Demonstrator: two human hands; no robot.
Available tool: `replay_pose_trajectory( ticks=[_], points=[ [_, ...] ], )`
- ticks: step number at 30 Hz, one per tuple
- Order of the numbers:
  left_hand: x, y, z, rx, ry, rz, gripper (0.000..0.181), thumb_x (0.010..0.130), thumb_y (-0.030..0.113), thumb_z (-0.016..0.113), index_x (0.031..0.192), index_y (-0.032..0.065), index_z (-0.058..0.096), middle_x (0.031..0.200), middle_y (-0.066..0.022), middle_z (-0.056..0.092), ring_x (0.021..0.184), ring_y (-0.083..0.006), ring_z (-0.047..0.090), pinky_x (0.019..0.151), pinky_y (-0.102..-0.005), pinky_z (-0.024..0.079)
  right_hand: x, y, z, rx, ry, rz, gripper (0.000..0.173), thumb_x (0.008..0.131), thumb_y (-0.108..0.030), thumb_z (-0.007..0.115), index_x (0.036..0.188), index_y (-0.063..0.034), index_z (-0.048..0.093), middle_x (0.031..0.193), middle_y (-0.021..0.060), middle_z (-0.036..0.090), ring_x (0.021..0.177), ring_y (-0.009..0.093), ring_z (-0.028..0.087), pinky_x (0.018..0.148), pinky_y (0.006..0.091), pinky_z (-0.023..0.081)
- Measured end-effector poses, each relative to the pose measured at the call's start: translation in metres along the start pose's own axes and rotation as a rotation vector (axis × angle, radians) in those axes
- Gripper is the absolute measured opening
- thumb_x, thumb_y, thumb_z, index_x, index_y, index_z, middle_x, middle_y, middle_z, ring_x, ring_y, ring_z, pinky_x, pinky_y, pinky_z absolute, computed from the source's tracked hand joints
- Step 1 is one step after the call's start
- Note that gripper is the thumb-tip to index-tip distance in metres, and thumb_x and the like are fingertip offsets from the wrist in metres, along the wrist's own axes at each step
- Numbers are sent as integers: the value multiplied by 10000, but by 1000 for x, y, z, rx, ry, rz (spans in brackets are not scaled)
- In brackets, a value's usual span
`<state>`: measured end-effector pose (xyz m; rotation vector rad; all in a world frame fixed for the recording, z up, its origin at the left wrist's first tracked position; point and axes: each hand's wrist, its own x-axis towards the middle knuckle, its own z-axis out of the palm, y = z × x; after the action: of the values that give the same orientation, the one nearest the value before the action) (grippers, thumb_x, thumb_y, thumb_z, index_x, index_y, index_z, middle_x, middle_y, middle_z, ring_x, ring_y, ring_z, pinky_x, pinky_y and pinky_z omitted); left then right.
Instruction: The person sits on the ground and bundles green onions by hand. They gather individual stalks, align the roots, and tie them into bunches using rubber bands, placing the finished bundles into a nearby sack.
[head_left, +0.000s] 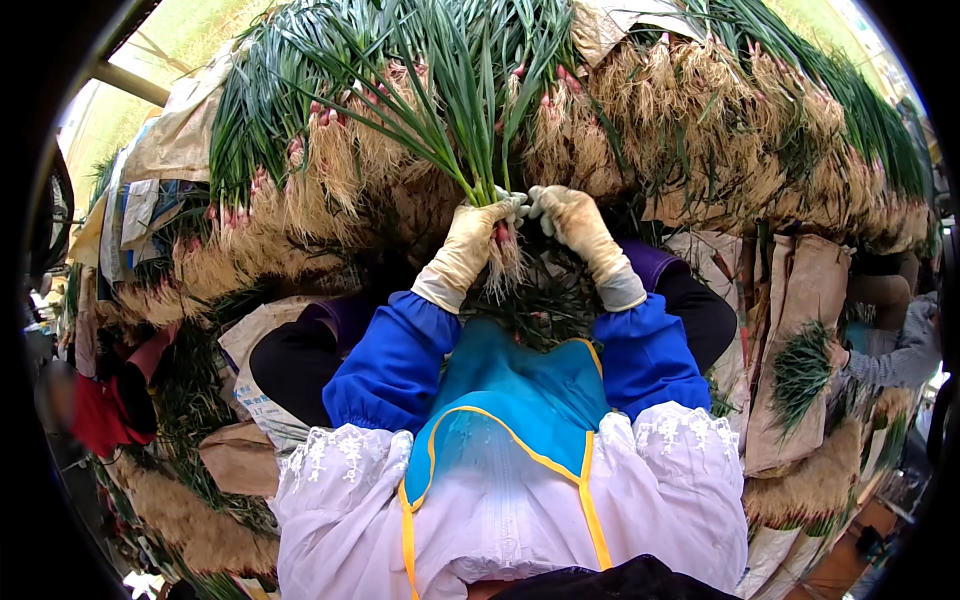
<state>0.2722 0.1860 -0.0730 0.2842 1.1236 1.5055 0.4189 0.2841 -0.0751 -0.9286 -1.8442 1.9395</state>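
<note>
My left hand (484, 225), in a pale, stained glove, is closed around a bunch of young garlic plants (466, 142). Their long green leaves fan up and away from me; pinkish bulbs and stringy roots (507, 266) hang below the fist. Close at its right is my right hand (562, 214), gloved the same way, with bent fingers near the bunch's side. Whether its fingertips pinch a leaf or stem cannot be made out. Beyond both hands lies a long heap of similar plants (334, 161), leaves pointing away and roots toward me.
Loose green leaves (555, 300) lie below my hands. Brown woven sacks (806, 300) are at the right, where another person's hand (838, 355) holds a green bunch (802, 375). More root piles (195, 517) lie at lower left, near a person in red (105, 412).
</note>
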Motion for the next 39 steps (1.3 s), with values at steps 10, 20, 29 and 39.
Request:
replay_pose_trajectory(
  ticks=[10, 20, 29, 39],
  points=[
    [-9, -6, 4, -89, 100, 16, 128, 797, 48, 625, 895, 19, 547, 714, -65, 606, 543, -147, 561, 512, -296, 509, 44, -18, 45, 471, 296, 163, 247, 804, -244, 641, 922, -30, 602, 753, 27, 581, 450, 54, 439, 414, 191, 337],
    [-4, -7, -2, 154, 171, -63, 95, 789, 66, 631, 829, 34, 551, 601, -59, 575, 374, -113, 470, 342, -248, 369, 45, 2, 74, 195, 802, -262, 215, 868, -224, 535, 928, -22, 492, 692, 24, 512, 555, 94, 464, 444, 271, 393],
    [-17, 19, -4, 22, 27, -89, 130, 808, 122, 631, 871, 53, 541, 647, -35, 554, 465, -110, 511, 435, -282, 482, 43, 71, -14, 1206, 31, -169, 342, 835, -290, 517, 1072, -44, 499, 608, 33, 523, 471, 209, 501, 458, 369, 391],
    [-27, 35, -19, 60, 123, -207, 89, 832, 143, 598, 835, 63, 560, 647, -20, 569, 495, -118, 540, 476, -293, 497, -99, -225, 134, -1524, -205, -889, 226, 776, -248, 571, 817, -26, 558, 657, 112, 612, 599, 283, 614, 513, 406, 479]
  ],
)
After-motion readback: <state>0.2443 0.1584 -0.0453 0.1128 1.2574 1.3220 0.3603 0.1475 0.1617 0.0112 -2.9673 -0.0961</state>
